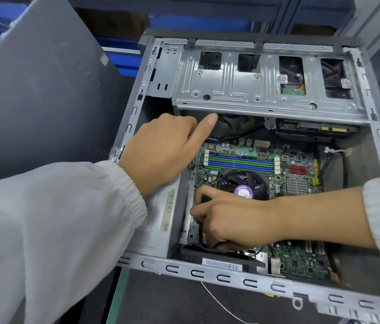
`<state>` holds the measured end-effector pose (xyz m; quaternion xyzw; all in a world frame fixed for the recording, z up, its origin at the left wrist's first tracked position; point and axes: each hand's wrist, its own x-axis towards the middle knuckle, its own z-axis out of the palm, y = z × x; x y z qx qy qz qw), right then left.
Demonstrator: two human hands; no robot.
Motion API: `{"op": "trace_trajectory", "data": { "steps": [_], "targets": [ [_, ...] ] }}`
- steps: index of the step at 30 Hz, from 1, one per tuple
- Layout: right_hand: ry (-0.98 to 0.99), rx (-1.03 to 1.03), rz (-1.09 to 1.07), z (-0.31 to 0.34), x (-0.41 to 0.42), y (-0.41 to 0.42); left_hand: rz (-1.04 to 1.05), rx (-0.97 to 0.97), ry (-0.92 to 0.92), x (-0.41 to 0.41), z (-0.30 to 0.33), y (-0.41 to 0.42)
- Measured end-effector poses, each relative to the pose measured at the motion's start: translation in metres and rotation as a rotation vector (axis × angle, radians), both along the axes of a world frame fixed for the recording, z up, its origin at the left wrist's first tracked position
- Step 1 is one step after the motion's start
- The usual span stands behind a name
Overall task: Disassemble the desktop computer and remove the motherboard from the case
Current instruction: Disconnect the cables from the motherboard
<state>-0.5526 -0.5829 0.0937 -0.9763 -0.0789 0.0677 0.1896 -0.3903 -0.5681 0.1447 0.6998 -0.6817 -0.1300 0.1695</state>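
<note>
Inside the open grey metal computer case (249,280), the green motherboard (301,256) lies flat. The right hand (228,218) curls its fingers at the board's near-left edge, beside the black cooler fan (242,181); what they pinch I cannot tell. The left hand (161,150) rests on the grey power supply box (158,220), fingers curled under and thumb out.

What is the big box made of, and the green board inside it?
The box looks like bare metal: grey, slightly shiny, with stamped slots. The green board looks like stiff, plastic-like circuit board, matte, dotted with tiny parts; its exact material can't be told.
</note>
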Motion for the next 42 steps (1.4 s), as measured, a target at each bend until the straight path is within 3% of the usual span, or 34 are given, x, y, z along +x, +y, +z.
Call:
{"op": "trace_trajectory", "data": {
  "steps": [7,11,15,25,33,42],
  "targets": [
    [0.043,0.083,0.012,0.002,0.013,-0.002,0.007,0.015,-0.016,0.001,-0.002,0.0],
    [0.016,0.095,-0.151,-0.021,0.002,0.005,-0.008,0.007,-0.022,0.001,-0.001,0.0],
    [0.093,0.02,0.053,-0.002,0.012,-0.001,0.002,0.006,-0.022,0.001,-0.002,0.0],
    [0.117,-0.088,0.071,0.016,0.014,-0.007,-0.005,0.005,-0.033,0.002,-0.003,-0.002],
    [0.033,0.168,-0.431,0.027,-0.001,-0.002,-0.022,-0.017,0.002,0.003,-0.003,-0.002],
    [-0.217,0.274,-0.416,0.06,0.005,-0.016,-0.013,-0.009,0.037,0.003,-0.003,-0.002]
  ]
}}
